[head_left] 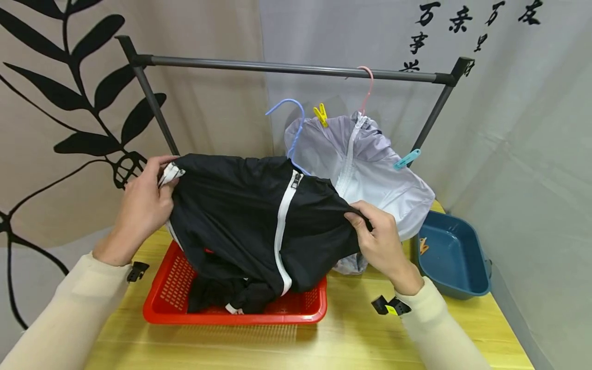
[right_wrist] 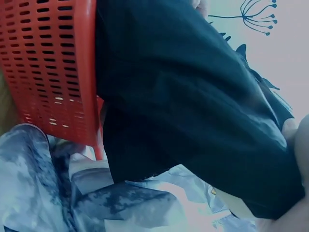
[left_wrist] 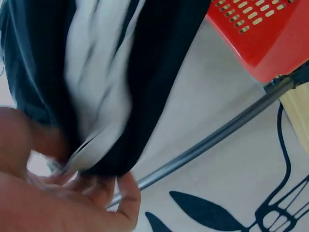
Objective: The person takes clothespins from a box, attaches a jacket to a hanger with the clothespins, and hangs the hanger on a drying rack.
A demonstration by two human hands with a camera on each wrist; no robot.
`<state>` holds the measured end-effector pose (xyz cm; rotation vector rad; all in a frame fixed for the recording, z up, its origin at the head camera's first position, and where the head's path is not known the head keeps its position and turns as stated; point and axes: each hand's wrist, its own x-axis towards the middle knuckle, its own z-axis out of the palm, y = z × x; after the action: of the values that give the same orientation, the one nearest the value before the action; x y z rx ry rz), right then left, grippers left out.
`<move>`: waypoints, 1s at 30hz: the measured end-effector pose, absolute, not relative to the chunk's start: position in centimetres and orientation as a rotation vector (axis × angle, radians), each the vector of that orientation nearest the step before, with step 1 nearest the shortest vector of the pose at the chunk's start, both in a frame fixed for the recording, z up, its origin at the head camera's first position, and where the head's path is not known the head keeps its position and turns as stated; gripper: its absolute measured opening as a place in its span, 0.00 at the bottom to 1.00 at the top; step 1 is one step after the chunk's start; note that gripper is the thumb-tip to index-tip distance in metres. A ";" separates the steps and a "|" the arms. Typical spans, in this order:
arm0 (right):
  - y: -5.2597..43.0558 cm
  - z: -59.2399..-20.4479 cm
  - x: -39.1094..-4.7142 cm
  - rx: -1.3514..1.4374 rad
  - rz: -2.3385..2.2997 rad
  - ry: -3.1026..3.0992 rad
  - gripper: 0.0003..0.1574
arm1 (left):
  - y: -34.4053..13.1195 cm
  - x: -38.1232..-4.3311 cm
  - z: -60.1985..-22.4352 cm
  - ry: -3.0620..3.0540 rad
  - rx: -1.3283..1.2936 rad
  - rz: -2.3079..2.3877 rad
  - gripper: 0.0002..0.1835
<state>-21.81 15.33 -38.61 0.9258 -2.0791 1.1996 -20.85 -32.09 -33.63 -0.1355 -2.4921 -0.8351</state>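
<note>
A black jacket (head_left: 222,210) with a white zipper (head_left: 280,226) is stretched between both hands above a red basket (head_left: 231,319). My left hand (head_left: 148,198) grips its left end, at a white-striped part that also shows in the left wrist view, where the fingers (left_wrist: 128,203) curl at the cloth. With thumb and fingers, my right hand (head_left: 381,241) pinches the jacket's right end. A blue hanger (head_left: 298,136) rises behind the jacket's top edge, its hook below the rod; the lower part is hidden by the cloth. Part of the black garment droops into the basket.
A grey rack rod (head_left: 277,66) spans the back. From it a grey-and-white jacket (head_left: 379,174) hangs on a pink hanger (head_left: 369,87), with a yellow clothespin (head_left: 321,115) and a teal clothespin (head_left: 407,159). A blue basin (head_left: 455,246) holding orange clothespins (head_left: 423,245) stands right on the wooden table (head_left: 361,329).
</note>
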 end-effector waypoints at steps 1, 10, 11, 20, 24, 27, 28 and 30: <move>15.4 -38.5 -21.8 0.935 1.196 -2.074 0.11 | -32.1 -20.7 -33.5 -2.510 -0.169 -0.858 0.33; 15.1 -38.2 -22.0 0.935 1.141 -2.037 0.11 | -30.4 -20.1 -32.7 -2.517 -0.656 -0.565 0.22; 14.9 -38.2 -22.0 0.921 1.146 -2.029 0.11 | -30.2 -20.1 -32.7 -2.484 -0.693 -0.501 0.16; 13.7 -37.9 -22.3 0.726 1.122 -1.960 0.16 | -30.2 -19.6 -32.6 -2.364 -0.742 -0.261 0.10; 13.4 -37.8 -22.3 0.692 1.080 -1.952 0.20 | -30.2 -19.2 -32.4 -2.384 -0.729 -0.219 0.13; 13.2 -37.9 -22.2 0.727 0.983 -1.912 0.17 | -30.1 -19.0 -32.2 -2.366 -0.716 -0.228 0.11; 13.1 -38.0 -22.2 0.747 0.944 -1.889 0.17 | -30.1 -18.9 -32.1 -2.357 -0.710 -0.242 0.10; 13.1 -38.1 -22.1 0.790 0.866 -1.853 0.19 | -30.0 -18.8 -31.9 -2.328 -0.701 -0.275 0.11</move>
<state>-22.15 13.09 -38.13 0.7903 -1.8527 0.8656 -18.76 -30.03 -31.89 -0.7011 -2.3282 -0.2753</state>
